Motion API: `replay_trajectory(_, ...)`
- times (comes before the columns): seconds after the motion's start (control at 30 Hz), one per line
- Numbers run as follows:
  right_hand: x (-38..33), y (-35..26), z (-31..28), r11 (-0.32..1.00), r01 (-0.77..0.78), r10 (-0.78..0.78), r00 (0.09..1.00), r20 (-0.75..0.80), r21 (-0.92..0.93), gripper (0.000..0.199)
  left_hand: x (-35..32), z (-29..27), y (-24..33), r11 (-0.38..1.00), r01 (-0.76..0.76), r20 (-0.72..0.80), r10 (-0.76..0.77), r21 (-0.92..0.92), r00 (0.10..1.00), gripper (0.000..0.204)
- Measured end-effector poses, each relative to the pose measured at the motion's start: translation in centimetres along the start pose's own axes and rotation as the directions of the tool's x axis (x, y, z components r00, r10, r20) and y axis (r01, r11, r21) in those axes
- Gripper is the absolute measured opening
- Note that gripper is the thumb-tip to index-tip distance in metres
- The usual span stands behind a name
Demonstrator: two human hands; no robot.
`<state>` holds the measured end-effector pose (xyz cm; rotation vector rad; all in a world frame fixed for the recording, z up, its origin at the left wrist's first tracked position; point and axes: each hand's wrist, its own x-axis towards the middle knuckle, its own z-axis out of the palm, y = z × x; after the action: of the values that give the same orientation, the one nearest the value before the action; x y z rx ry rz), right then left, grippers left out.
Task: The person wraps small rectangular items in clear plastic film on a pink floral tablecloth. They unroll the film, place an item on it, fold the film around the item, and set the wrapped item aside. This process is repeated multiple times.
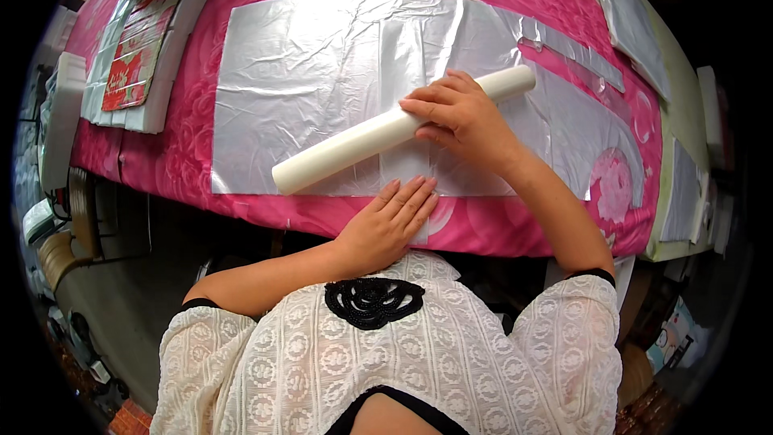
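- Right hand [460, 117]: grip holds the roll [346, 149] from above, aslant over silvery film [282, 72].
- Left hand [390, 221]: grip lies wide, flat, palm down by the table [193, 157] edge.

The person wears an off-white top [366, 354] of slightly sheer, crinkled cloth, worked in rows of raised, lace-like medallions, each a ring around a small motif. The left sleeve [197, 346] and right sleeve [576, 326] are loose and patterned alike; a black left band [201, 304] and black right band [597, 275] show at their openings. A black, beaded-looking appliqué [374, 303] of looped strands decorates the front. Plain black neckline [403, 396]. Left fingers [408, 196] and right fingers [431, 112] are bare.
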<state>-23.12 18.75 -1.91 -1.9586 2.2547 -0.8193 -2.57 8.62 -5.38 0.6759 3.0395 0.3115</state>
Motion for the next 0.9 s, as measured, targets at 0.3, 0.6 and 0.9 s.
replay_trajectory(0.3,9.1,7.1,2.3,0.994,-0.008,-0.012,0.982,-0.186,-0.105,0.043,-0.4,-0.3,-1.0,0.993,-0.113,-0.058,0.110,-0.044,0.992,0.063)
replay_trajectory(0.6,0.7,-0.5,0.5,0.955,-0.046,0.007,0.991,0.133,0.292,0.042,-2.9,-0.8,-3.8,0.899,-0.304,-0.212,0.246,-0.314,0.946,0.041)
replay_trajectory(0.9,-3.5,-3.6,2.3,0.991,-0.005,0.000,0.999,0.034,0.136,0.048,-2.2,-1.8,-5.1,0.769,-0.332,-0.411,0.099,-0.546,0.906,0.049)
